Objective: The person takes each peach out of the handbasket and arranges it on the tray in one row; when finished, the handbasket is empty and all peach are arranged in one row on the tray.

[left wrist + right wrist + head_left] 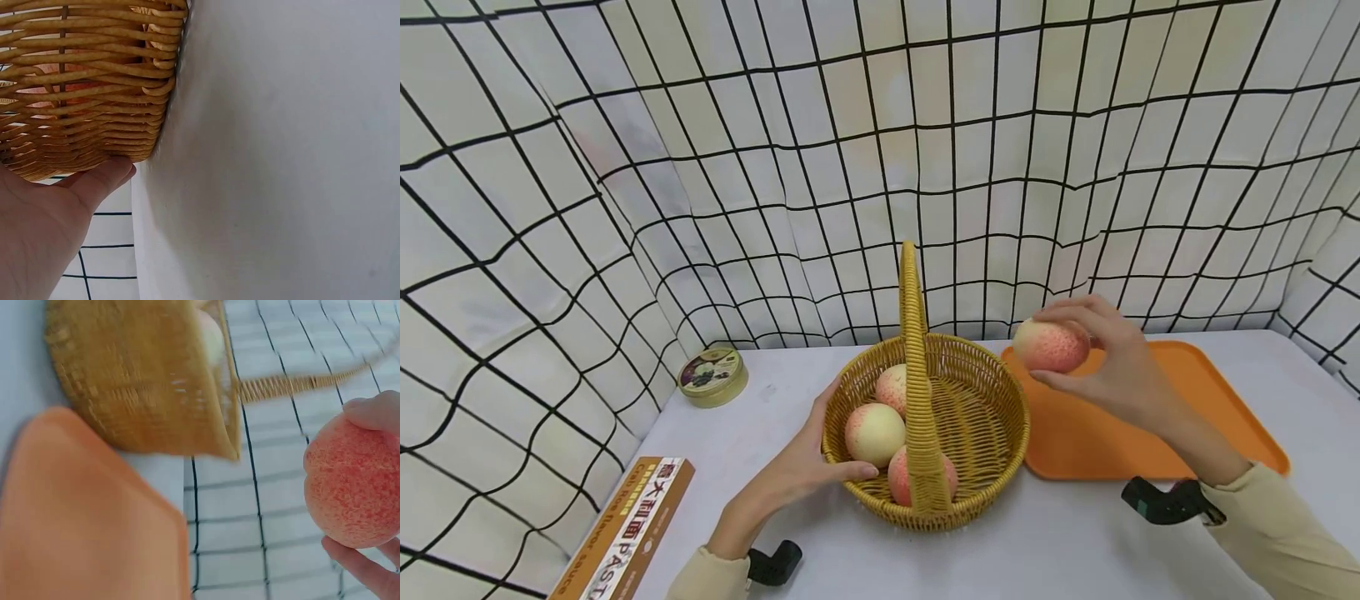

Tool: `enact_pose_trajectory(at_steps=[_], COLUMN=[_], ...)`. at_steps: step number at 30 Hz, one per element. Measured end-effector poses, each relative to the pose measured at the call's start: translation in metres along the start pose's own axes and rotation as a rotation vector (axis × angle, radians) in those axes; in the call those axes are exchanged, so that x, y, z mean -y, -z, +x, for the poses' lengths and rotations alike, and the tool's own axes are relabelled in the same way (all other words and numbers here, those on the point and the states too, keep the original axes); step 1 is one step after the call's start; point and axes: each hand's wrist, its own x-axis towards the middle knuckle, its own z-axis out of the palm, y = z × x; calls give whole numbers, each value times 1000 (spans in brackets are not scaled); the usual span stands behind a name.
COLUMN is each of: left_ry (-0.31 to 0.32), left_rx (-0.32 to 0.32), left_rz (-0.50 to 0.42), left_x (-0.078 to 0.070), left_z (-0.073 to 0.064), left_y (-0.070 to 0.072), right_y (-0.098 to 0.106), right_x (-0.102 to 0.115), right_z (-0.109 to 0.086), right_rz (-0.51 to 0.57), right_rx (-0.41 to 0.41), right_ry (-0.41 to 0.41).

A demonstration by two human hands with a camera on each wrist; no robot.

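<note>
R hand (1108, 358) pinches a round pink-&-cream peach (1051, 345) btwn thumb & fingers, in midair right of the round golden-brown wicker basket (976, 417) holding 3 similar peaches (875, 434), w/ L hand (797, 467), thumb & fingers apart, touching basket's left side.

Right hand (378, 414) grips reddish peach (356, 487) — blurred wicker basket (131, 381) with pale fruit (210, 340) at rim, orange tray (94, 519) nearby — gridded backdrop (234, 540) behind.
</note>
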Motion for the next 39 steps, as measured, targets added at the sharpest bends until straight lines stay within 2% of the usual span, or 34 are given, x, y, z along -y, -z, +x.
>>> enact_pose_trajectory(at_steps=[2,4,8,10,12,14,19,27,32,39], left_ry=[4,6,10,8,6,4,1,28,17,23], left_rx=[-3,-5,-10,-9,-8,-5,-1,-10,-7,-12], left_rz=[2,5,17,14,9,3,-9,3,-18,-16], left_x=[0,1,1,1,1,1,0,0,2,1], left_z=[0,0,0,0,0,0,0,-3,-4,0], left_y=[0,0,0,0,0,0,-1,-1,-1,-1], right_y=[7,11,10,5,-3,-11,-25,-30,-29,-35], right_x=[-12,-23,-44,-51,-56,-61,-68,-72,-73,-71], right_z=[0,-3,-11,-14,-17,-19,-23,-24,-24,-22], right_rz=[-13,-10,-11,-26,-43,-51,-13,3,42,59], right_rx=[-6,22,159,223,266,301,347,376,402,329], right_ry=[-52,-141,-353,-427,-466,-463,-376,-278,-275,-339])
